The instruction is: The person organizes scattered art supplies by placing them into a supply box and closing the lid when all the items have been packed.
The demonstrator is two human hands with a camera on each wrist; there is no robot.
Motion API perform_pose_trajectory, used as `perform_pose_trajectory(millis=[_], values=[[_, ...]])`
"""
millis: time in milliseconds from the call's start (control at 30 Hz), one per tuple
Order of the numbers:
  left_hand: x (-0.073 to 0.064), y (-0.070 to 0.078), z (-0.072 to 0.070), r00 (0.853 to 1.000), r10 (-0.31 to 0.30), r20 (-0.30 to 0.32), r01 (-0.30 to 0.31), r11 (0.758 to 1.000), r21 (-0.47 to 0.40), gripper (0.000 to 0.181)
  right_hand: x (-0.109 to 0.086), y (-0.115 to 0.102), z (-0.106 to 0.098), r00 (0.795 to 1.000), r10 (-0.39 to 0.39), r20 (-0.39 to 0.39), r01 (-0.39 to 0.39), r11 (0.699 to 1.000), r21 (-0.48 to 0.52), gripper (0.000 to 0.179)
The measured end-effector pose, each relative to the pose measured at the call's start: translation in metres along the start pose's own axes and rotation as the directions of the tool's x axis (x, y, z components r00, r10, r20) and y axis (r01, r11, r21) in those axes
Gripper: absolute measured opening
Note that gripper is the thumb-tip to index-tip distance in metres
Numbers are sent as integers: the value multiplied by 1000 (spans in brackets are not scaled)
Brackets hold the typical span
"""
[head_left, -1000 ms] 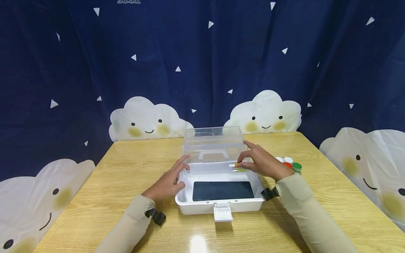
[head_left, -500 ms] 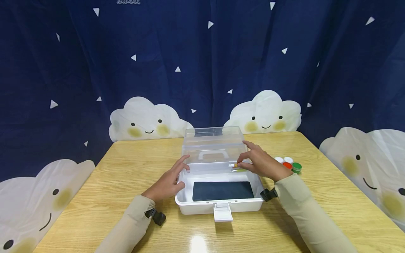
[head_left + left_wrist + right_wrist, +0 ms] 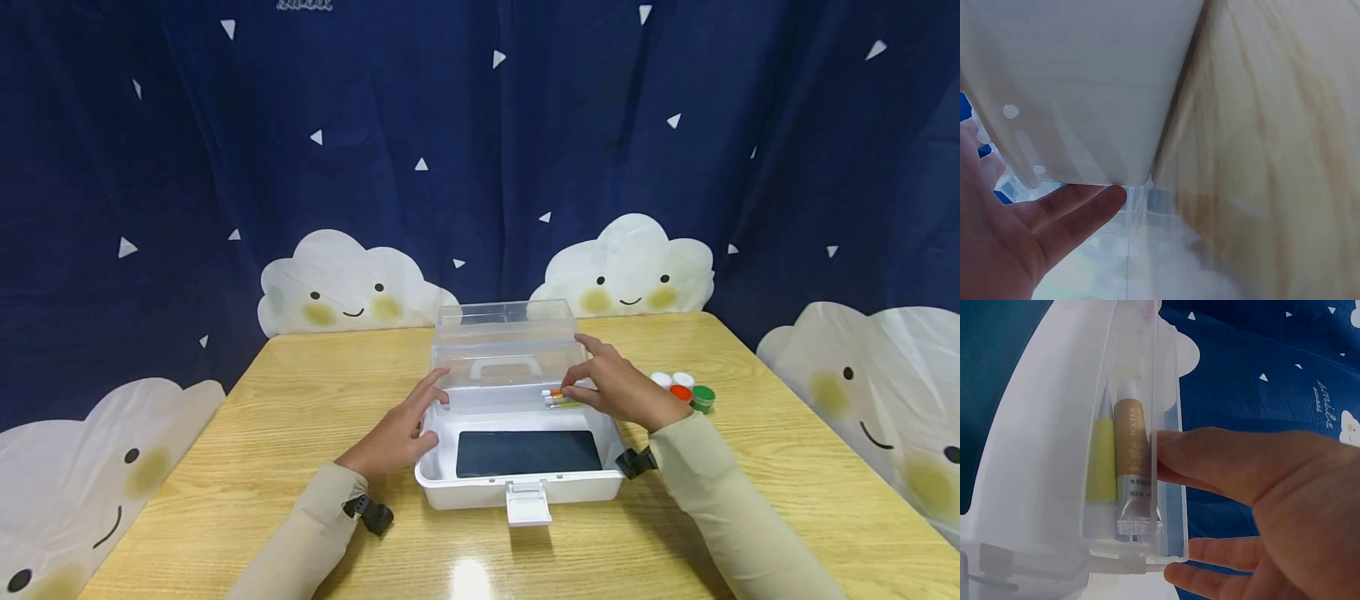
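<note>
A white storage box [image 3: 465,497] stands with its clear lid [image 3: 510,325] raised and a clear upper tray [image 3: 1104,337] at the back. My left hand [image 3: 397,433] lies along the box's left side, fingers spread, fingertips at its edge. Over the tray, my right hand [image 3: 618,382] pinches at the end of an orange watercolor paint tube [image 3: 1131,437]. In the right wrist view, the thumb [image 3: 1204,453] is bent at the tray's wall beside that tube. A slim yellow-green pen-like item [image 3: 1101,459] lies parallel to it. A red-labelled item [image 3: 555,392] shows beside the tubes in the head view.
A dark flat panel [image 3: 528,453] covers the box's floor. The white front latch [image 3: 528,505] hangs down over the wooden table [image 3: 330,375]. To the right stand paint pots with white lids [image 3: 683,381], a red lid [image 3: 680,393] and a green lid [image 3: 703,395].
The orange tube has settled slightly lower in the tray under my right fingers, and red now shows beside it. My left hand and the box have not moved.
</note>
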State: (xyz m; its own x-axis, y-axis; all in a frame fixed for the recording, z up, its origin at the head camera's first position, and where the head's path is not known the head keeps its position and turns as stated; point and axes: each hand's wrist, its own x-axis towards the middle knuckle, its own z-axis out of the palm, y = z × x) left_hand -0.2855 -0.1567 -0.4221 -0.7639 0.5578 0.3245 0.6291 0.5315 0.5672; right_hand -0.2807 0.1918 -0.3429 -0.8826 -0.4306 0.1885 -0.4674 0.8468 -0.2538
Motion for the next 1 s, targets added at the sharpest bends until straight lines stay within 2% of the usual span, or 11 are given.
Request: perform_pose_trajectory(millis=[1000], values=[[1,-1,0,1000,10,-2,-10,1000,-2,43,0,-2,-1,1000,18,-2,-18,1000,11,9]])
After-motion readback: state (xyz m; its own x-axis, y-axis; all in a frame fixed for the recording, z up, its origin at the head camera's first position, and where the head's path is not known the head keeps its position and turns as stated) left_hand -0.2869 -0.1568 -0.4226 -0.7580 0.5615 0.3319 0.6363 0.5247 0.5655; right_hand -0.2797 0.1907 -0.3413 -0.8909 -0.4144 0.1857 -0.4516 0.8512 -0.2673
